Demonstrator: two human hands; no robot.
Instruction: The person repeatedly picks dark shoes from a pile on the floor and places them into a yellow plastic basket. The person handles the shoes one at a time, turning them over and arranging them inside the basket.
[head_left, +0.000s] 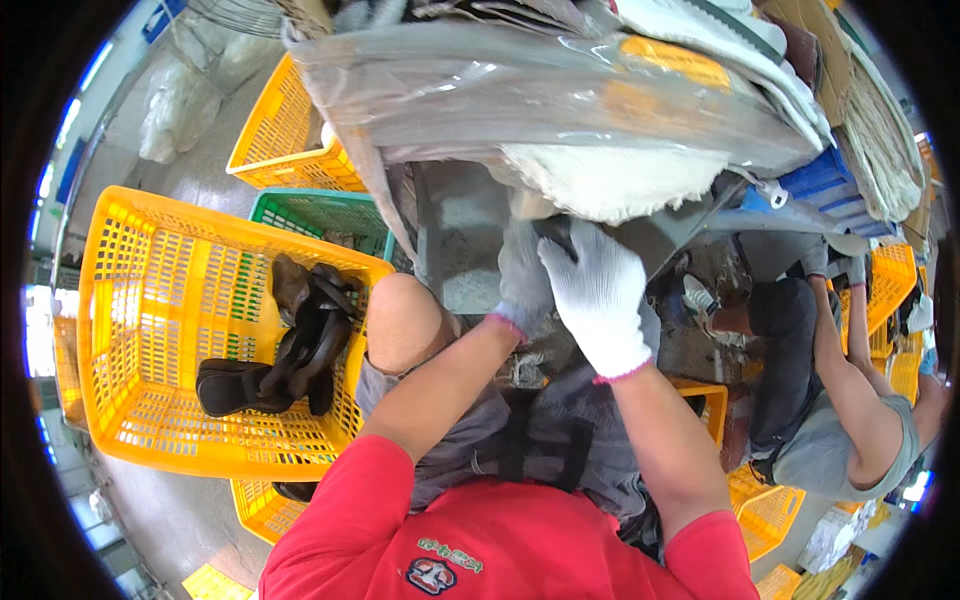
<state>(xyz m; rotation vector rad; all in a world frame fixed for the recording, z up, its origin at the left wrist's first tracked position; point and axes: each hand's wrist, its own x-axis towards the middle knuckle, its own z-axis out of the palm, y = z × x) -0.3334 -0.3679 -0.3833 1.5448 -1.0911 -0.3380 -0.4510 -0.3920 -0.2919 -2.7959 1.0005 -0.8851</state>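
Note:
Both my hands wear knitted work gloves and meet in front of me, under the edge of a plastic-draped bench. My left hand (524, 272), in a greyish glove, is closed with its fingers pointing up toward the bench. Right beside it, my right hand (602, 288), in a whiter glove, has its fingers curled inward. A small dark piece (562, 238) shows between the hands, mostly covered by the fingers; its kind cannot be made out. Just above the left fingertips is a pale beige piece (532, 206). White fleecy material (620, 182) hangs over the hands from the bench.
At my left a large yellow crate (232, 462) holds several dark shoe-like pieces (300, 345). Behind it stand a green crate (285, 205) and another yellow crate (290, 120). Clear plastic sheeting (450, 90) covers the bench. A co-worker (840, 430) sits close at my right.

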